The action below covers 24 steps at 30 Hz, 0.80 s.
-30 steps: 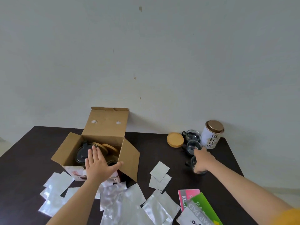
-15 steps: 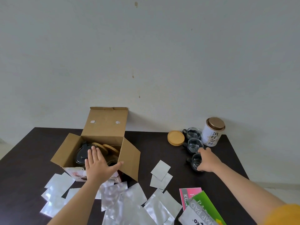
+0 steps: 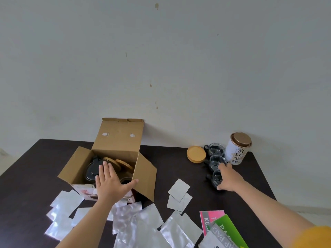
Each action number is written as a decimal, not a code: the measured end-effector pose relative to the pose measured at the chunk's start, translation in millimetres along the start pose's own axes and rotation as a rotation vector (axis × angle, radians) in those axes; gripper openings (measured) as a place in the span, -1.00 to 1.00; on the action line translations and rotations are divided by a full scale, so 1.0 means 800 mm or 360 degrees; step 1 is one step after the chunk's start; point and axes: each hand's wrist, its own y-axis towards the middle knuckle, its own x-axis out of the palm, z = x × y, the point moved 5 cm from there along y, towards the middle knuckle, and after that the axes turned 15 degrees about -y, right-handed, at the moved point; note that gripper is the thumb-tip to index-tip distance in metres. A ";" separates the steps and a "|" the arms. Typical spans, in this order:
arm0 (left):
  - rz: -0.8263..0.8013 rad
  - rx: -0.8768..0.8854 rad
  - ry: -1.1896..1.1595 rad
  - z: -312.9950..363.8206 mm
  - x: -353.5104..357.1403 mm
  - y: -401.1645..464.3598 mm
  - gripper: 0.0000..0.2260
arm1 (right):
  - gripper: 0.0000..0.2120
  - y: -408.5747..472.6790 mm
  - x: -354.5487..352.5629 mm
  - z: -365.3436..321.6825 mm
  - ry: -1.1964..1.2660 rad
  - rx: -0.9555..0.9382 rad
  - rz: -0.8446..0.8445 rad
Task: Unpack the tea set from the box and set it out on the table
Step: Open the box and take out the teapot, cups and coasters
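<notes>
A cardboard box (image 3: 109, 165) is sitting open near the table's (image 3: 26, 176) far edge, left of centre, its lid flap standing up against the wall. The left hand (image 3: 111, 183) is lying flat over the box's near rim, fingers spread and gripping nothing, above a dark teapot (image 3: 91, 171) and two wooden lids (image 3: 123, 163) inside. Toward the far right corner, three glass cups (image 3: 215, 160) are standing in a row beside a wooden coaster (image 3: 196, 154) and a white tin (image 3: 237, 148). The right hand (image 3: 228, 179) is curling loosely around the nearest cup (image 3: 215, 178), fingers touching its rim. Silver pouches (image 3: 139, 224) are littering the near edge, with coloured pads (image 3: 218, 228) at the near right.
</notes>
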 end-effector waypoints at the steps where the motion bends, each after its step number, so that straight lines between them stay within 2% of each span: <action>1: -0.0001 -0.0002 0.0006 0.000 0.000 0.000 0.26 | -0.12 -0.002 -0.002 -0.006 -0.0032 -0.0023 0.0029; 4: -0.0016 -0.0001 -0.0003 0.001 0.000 -0.001 0.27 | -0.16 -0.008 -0.017 -0.041 -0.0070 -0.0169 0.0171; 11: -0.0091 -0.0011 0.0003 0.006 -0.007 -0.005 0.23 | -0.56 -0.035 -0.073 -0.191 0.0306 -0.0691 0.0406; 16: -0.0230 0.0027 0.0014 0.005 -0.018 0.001 0.14 | -0.70 -0.044 -0.103 -0.304 0.0506 -0.0980 0.0480; 20: -0.0306 0.0123 0.0130 -0.008 -0.031 0.007 -0.02 | -0.81 -0.038 -0.107 -0.366 0.0671 -0.1040 0.0391; 22: -0.0300 0.0120 0.0132 -0.021 -0.037 0.005 0.02 | -0.84 -0.032 -0.106 -0.393 0.0677 -0.1058 0.0323; 24: -0.0279 0.0069 0.0092 -0.033 -0.039 -0.002 0.16 | -0.84 -0.028 -0.103 -0.416 0.0608 -0.1063 0.0283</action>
